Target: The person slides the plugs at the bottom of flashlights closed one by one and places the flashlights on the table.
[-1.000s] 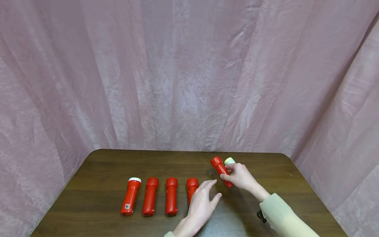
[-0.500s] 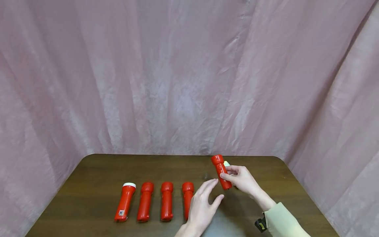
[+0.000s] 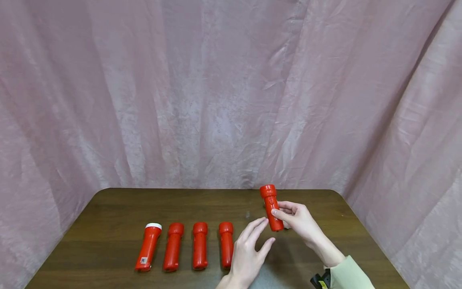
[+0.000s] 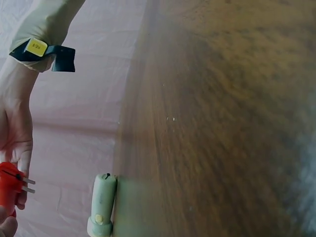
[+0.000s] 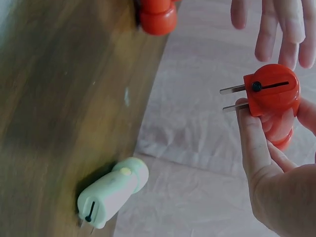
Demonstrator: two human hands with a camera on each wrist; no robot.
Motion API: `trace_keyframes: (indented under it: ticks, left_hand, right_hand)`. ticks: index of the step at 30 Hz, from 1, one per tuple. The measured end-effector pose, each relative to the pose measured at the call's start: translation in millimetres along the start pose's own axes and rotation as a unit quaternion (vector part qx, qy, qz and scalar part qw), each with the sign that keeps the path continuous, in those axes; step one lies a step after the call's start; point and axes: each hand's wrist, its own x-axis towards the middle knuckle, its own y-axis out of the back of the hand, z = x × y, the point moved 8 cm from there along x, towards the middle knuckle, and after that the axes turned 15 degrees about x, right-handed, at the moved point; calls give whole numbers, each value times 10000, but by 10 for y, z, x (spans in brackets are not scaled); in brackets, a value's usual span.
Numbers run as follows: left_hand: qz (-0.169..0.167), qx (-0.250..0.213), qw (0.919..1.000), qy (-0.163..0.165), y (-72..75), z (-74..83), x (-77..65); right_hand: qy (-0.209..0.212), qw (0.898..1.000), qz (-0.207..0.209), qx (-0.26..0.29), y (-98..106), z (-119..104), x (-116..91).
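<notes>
My right hand point(image 3: 302, 221) holds a red flashlight point(image 3: 269, 200) above the table, thumb on its front and fingers behind. The flashlight stands nearly upright, head up. In the right wrist view, two metal plug prongs point(image 5: 234, 90) stick out near its base, beside a slot with a black slider. My left hand point(image 3: 247, 255) hovers just left of its lower end, fingers spread and loosely bent, gripping nothing. Its fingertips point(image 5: 295, 29) look apart from the flashlight in the right wrist view. A pale green flashlight point(image 5: 111, 192) lies on the table, mostly hidden behind my right hand in the head view.
Left of my hands, several red flashlights lie in a row on the brown wooden table point(image 3: 119, 208). The leftmost flashlight point(image 3: 148, 247) has a white rim and a label; the rightmost flashlight point(image 3: 226, 245) is beside my left hand. A pink curtain point(image 3: 216, 100) hangs behind.
My right hand has raised the red flashlight off the table and turned it more upright. The pale green flashlight's head has gone out of sight behind it. My left hand has barely moved.
</notes>
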Motion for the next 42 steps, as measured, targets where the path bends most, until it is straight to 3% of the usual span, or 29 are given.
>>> trace_keyframes:
  ticks: [6, 14, 22, 26, 33, 36, 42]
  left_hand:
    - [99, -189, 9995, -233, 75, 48, 16]
    - [740, -171, 9916, -1049, 296, 145, -3]
    - [982, -122, 9819, -1617, 416, 126, -17]
    - [1125, -90, 9744, -1944, 468, 131, -31]
    - [1332, 31, 9670, -2172, 548, 148, -40]
    - [1379, 135, 9634, -2295, 571, 152, -50]
    - [1323, 271, 9601, -2450, 593, 144, -86]
  right_hand:
    - [67, 9988, -70, 472, -63, -64, -89]
    - [132, 9932, -403, 1088, -186, -105, -236]
    - [263, 9712, -1365, 1933, -383, -129, -348]
    - [223, 9616, -1595, 2224, -468, -132, -388]
    - [-21, 9435, -1913, 2706, -572, -95, -443]
    - [-66, 9447, -1915, 2663, -585, -79, -463]
    - [-152, 9578, -1693, 2319, -570, -22, -475]
